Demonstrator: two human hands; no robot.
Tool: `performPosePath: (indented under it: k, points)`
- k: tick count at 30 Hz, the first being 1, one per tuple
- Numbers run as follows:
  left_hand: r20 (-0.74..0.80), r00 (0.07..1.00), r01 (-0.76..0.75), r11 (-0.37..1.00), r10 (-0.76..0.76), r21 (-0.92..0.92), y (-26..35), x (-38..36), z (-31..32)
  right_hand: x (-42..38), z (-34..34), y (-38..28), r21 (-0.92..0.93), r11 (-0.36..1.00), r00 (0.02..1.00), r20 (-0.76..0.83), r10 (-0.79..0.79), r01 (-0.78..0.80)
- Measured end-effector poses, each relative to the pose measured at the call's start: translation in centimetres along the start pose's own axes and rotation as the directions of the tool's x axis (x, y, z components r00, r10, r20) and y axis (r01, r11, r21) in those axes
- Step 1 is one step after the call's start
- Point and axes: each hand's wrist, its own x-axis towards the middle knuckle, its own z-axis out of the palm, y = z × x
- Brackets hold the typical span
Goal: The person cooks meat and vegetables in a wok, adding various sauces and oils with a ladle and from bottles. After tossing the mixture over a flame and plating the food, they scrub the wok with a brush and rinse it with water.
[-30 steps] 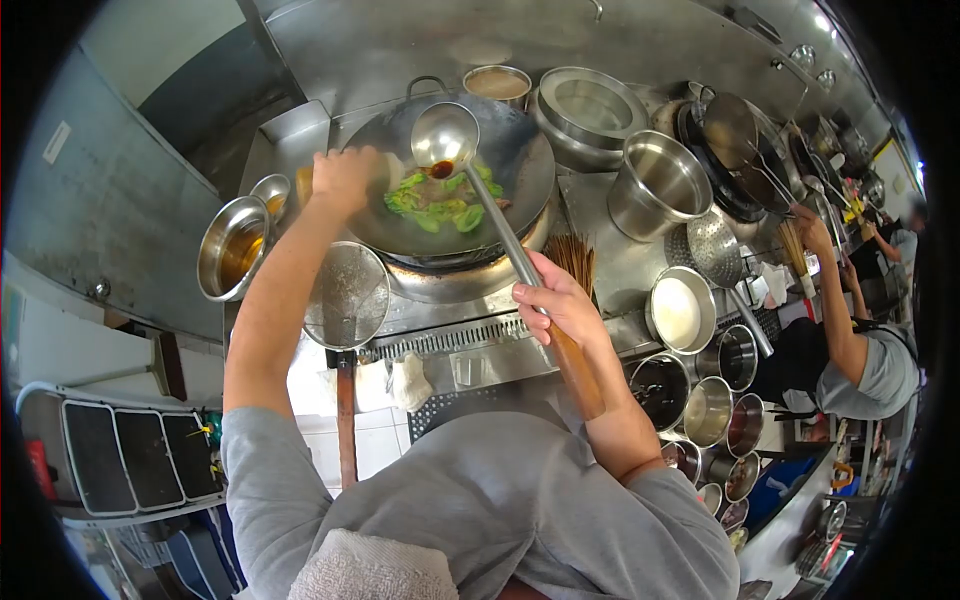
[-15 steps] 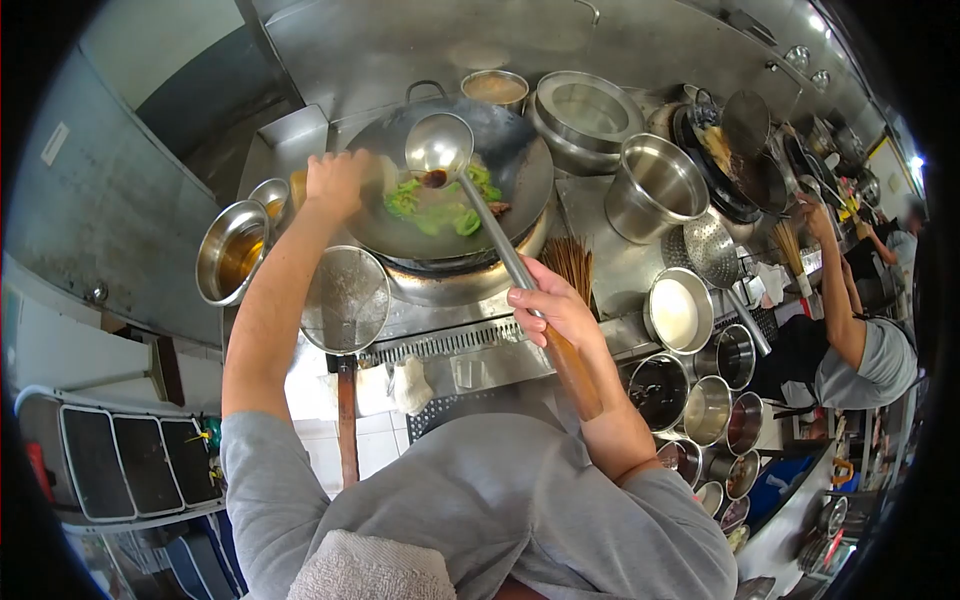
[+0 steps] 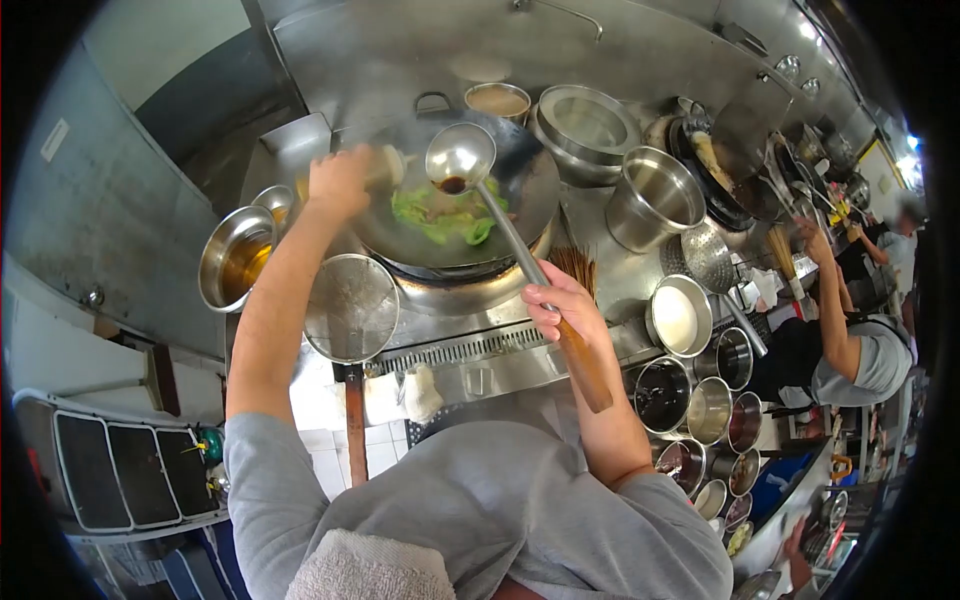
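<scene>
My right hand point(image 3: 566, 303) is closed around the wooden handle of a long ladle point(image 3: 462, 158). The ladle's bowl is above the wok point(image 3: 535, 215) and has a little dark brown liquid in it. Beneath it, green vegetables point(image 3: 440, 215) lie in the wok, partly veiled by steam. My left hand point(image 3: 340, 182) is wrapped around a pale squeeze bottle point(image 3: 385, 168), held sideways over the wok's left side with its nozzle toward the ladle. My palm and fingers hide much of the bottle, and motion blurs it.
A wire strainer point(image 3: 352, 310) rests in front of the wok. Left stands a pot of amber liquid point(image 3: 240, 258). On the right are a deep steel pot point(image 3: 655, 200), a perforated skimmer point(image 3: 706, 258), a bowl of white contents point(image 3: 679, 315) and several seasoning pots. A co-worker point(image 3: 862, 362) stands beyond.
The ladle and my right hand have shifted slightly right, the bowl also a little lower. The squeeze bottle's nozzle shows more clearly beside my left hand. The co-worker's hand has lowered slightly.
</scene>
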Motion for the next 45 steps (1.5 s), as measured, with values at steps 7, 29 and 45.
performPosePath:
  k: [7,29,45]
  points:
    - [-0.099,0.968,-0.031,0.281,-0.229,-0.959,-1.3,-4.8,-2.3,5.9,-1.3,1.8,-0.604,0.797,0.966,-0.22,-0.133,-0.028]
    - [-0.318,0.871,-0.08,-0.53,0.375,-0.844,22.6,-22.1,-5.6,-25.4,-4.1,-0.9,-0.852,0.513,0.649,-0.336,-0.683,0.099]
    - [-0.336,0.592,-0.349,-0.143,0.733,-0.926,67.3,-36.9,-0.3,-69.7,-15.4,20.8,-0.374,0.728,-0.563,-0.465,-0.683,-0.575]
